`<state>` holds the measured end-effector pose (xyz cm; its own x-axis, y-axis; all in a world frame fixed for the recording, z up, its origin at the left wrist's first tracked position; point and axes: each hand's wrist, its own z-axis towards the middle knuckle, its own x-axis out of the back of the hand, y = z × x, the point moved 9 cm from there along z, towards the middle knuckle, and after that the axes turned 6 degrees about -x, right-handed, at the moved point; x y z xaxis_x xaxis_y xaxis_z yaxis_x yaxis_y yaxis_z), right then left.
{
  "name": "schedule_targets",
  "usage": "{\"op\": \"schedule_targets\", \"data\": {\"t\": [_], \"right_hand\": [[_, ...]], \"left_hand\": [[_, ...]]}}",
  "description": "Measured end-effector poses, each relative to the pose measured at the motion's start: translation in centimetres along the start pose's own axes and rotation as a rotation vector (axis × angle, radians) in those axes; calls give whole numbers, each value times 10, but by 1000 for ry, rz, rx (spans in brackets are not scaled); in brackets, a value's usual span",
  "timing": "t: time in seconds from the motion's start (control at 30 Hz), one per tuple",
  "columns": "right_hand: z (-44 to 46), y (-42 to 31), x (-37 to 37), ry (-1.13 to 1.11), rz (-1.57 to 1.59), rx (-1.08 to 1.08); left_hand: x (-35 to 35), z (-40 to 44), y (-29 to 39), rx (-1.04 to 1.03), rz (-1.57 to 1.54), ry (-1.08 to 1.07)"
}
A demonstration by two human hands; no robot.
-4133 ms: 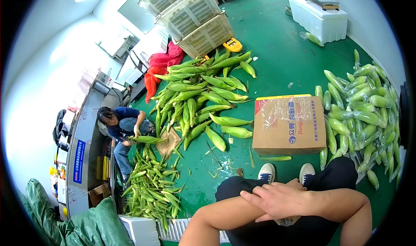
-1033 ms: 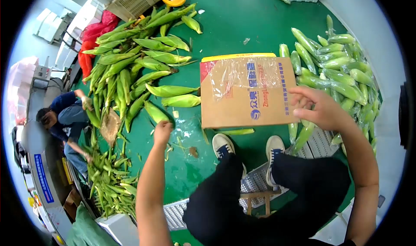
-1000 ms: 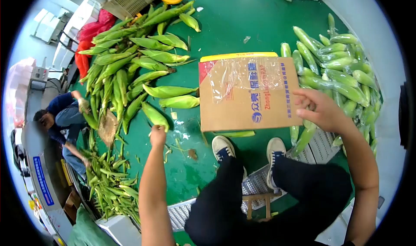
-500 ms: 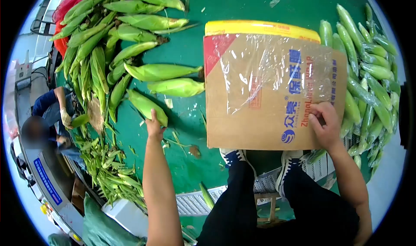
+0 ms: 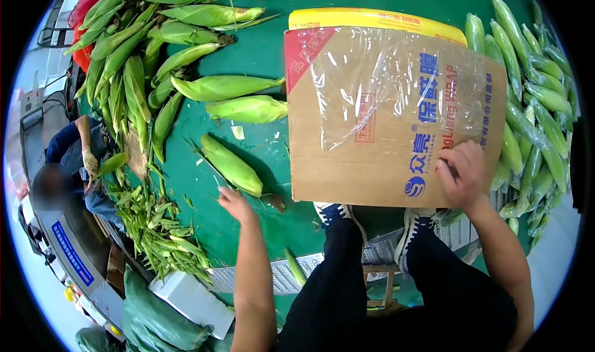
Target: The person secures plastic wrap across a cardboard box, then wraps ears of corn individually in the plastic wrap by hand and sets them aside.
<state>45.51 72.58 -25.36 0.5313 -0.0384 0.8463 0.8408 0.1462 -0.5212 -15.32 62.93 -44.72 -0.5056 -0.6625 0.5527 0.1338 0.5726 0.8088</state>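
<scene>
My left hand [image 5: 238, 205] is just below an ear of corn in its green husk [image 5: 232, 166], fingers loosely stretched and holding nothing. The ear lies slanted on the green table [image 5: 276, 166]. Fingers curled, my right hand [image 5: 463, 175] rests on the lower right of a flat cardboard sheet [image 5: 347, 178] with blue and red print. What these fingers hold, if anything, is hidden. Clear plastic film [image 5: 341, 85] lies wrinkled across the cardboard's upper part. Two more husked ears [image 5: 229, 87] lie left of the cardboard.
A pile of husked corn [image 5: 118, 48] fills the upper left. Film-wrapped ears [image 5: 539, 129] are heaped at right. A yellow roll [image 5: 378, 18] lies behind the cardboard. Husk scraps [image 5: 155, 228] lie at left, near a gloved co-worker [image 5: 90, 160] holding an ear.
My left hand has let go of the ear, which now lies farther right and nearer me. My right hand stays on the cardboard. The view has shifted slightly.
</scene>
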Motion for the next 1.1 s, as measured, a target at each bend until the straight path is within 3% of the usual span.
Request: {"op": "schedule_targets", "data": {"t": [0.07,0.13,0.23,0.27,0.37,0.53,0.63,0.7,0.8,0.93,1.03,1.07,1.1], "right_hand": [[-1,-1,-1,-10,8,14],[2,-1,3,1,3,26],[0,-5,3,3,17,14],[1,-3,3,0,25,8],[0,0,4,3,31,4],[2,-1,3,-17,9,-6],[4,0,4,-22,18,13],[1,1,4,-15,24,17],[1,1,3,-4,27,13],[3,1,5,-18,32,14],[0,1,5,-10,38,15],[0,1,4,-1,40,10],[1,2,5,13,27,2]], "left_hand": [[-19,39,21,210,-114,7],[-70,70,43,200,-175,-382],[-97,96,48,277,-32,-489],[-96,101,56,259,90,-395],[-114,99,66,212,-7,-342],[-110,93,96,-100,-23,-183],[-77,45,147,-229,175,-224],[-41,38,150,-409,206,-319],[-15,14,151,-577,492,-451],[-3,-22,162,-375,608,-428],[-14,-26,166,-468,789,-426],[-15,-36,182,-627,860,-376],[-23,-48,187,-639,742,-488]]}}
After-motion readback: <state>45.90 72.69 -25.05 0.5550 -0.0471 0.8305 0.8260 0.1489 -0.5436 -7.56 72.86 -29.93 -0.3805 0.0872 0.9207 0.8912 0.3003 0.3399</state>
